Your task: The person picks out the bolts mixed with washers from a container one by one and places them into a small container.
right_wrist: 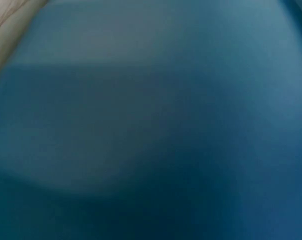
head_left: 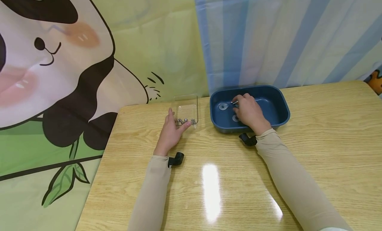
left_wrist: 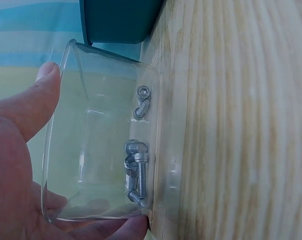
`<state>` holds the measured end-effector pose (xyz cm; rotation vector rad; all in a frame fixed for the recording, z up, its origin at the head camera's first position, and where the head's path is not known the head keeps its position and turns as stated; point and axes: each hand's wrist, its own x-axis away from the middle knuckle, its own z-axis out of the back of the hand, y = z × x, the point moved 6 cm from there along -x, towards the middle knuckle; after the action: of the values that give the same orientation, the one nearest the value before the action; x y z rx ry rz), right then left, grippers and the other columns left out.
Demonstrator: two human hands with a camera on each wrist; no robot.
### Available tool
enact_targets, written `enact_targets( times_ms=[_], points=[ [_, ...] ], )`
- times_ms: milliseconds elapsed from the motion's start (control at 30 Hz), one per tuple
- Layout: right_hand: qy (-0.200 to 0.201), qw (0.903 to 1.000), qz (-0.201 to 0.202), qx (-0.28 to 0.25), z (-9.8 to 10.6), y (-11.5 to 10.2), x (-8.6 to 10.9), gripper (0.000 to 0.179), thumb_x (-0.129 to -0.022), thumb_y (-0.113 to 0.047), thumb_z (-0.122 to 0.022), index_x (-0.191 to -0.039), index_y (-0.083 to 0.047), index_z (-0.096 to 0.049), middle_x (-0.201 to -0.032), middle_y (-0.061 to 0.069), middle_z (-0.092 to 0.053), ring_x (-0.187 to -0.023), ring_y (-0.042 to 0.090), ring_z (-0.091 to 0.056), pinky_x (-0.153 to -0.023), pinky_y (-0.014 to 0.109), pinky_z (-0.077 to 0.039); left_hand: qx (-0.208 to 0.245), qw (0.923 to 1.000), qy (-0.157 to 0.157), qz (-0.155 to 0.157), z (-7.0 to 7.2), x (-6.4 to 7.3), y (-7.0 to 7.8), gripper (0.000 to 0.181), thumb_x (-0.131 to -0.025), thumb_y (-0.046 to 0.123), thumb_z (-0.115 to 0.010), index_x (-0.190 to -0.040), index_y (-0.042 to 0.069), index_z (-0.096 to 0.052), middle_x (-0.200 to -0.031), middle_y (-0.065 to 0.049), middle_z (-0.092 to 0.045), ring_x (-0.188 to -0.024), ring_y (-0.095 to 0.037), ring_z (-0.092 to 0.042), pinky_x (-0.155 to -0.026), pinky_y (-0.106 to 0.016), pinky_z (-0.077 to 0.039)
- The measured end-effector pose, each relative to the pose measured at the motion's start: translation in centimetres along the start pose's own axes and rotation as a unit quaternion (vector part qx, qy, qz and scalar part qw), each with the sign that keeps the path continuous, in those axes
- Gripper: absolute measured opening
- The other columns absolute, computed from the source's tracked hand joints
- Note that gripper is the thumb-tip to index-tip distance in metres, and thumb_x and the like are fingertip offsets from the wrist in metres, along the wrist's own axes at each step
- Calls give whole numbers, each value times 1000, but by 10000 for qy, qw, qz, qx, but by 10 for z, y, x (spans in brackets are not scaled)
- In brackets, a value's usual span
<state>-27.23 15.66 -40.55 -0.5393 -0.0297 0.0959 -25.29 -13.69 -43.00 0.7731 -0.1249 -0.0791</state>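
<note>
My left hand [head_left: 170,133] holds a clear plastic box [left_wrist: 91,135] on the table, thumb at its rim and fingers round its side. Several silver socket-head bolts [left_wrist: 142,175] lie on the box floor. To the right, my right hand [head_left: 248,112] reaches down into a blue basin [head_left: 282,115]. Its fingertips pinch a small silver bolt [head_left: 234,102], partly hidden by the fingers. Pale round discs [head_left: 223,106] show on the basin floor beside that hand. Only the blurred blue inside of the basin fills most of the right wrist view.
Both containers stand near the back edge of the wooden table [head_left: 191,178], the basin just right of the box. Behind them hangs a printed curtain [head_left: 170,52] with a panda and blue stripes. Black wrist mounts [head_left: 176,159] stick out from both sleeves.
</note>
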Motion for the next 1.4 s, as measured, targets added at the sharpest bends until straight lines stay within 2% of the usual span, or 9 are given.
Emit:
enact_targets(
  times_ms=[167, 333, 600, 900, 1100, 1400],
  points=[
    [-130, 9990, -418, -39, -2, 6, -2, 43, -100, -10, -61, -140, 2, -52, -131, 31, -45, -120, 46, -45, -95, 59, -44, -14, 10000, 8, 19, 0, 1, 1, 111, -92, 63, -61, -161, 12, 10, -164, -18, -21, -143, -40, -35, -116, -56, -27],
    [-266, 9976, -635, -60, -4, 10, -3, 49, -100, -10, -61, -145, 1, -48, -134, 32, -42, -124, 47, -42, -97, 61, -42, 1, 10000, -4, 41, 0, 1, 1, 112, -91, 63, -61, -161, 12, 10, -164, -17, -21, -143, -41, -34, -116, -56, -26],
    [-453, 9969, -643, 25, -8, 12, -4, 54, -100, -11, -59, -150, 0, -43, -136, 35, -40, -125, 49, -40, -95, 62, -43, -74, 10000, -4, 7, 0, 1, 1, 111, -92, 63, -60, -161, 12, 11, -165, -18, -20, -143, -41, -35, -116, -56, -28],
    [-387, 9966, -725, -60, -7, 12, -5, 50, -100, -12, -59, -146, 1, -44, -135, 34, -40, -123, 48, -41, -96, 62, -42, -47, 10000, -11, 2, 0, 1, 2, 111, -92, 62, -61, -161, 12, 10, -164, -18, -20, -143, -41, -35, -115, -56, -29],
    [-479, 9958, -781, 9, -8, 13, -5, 53, -101, -12, -58, -150, -1, -40, -137, 35, -39, -125, 49, -41, -96, 63, -42, -55, 10000, -19, 31, 0, 1, 2, 110, -93, 61, -61, -161, 12, 10, -165, -17, -19, -143, -41, -34, -115, -56, -28],
    [-649, 9944, -830, 112, -10, 14, -6, 42, -102, -11, -56, -142, 0, -50, -135, 32, -41, -124, 47, -41, -96, 61, -42, -70, 10000, -23, 24, 0, 0, 1, 110, -93, 61, -61, -161, 12, 10, -165, -17, -19, -143, -42, -34, -115, -57, -29]
  ],
)
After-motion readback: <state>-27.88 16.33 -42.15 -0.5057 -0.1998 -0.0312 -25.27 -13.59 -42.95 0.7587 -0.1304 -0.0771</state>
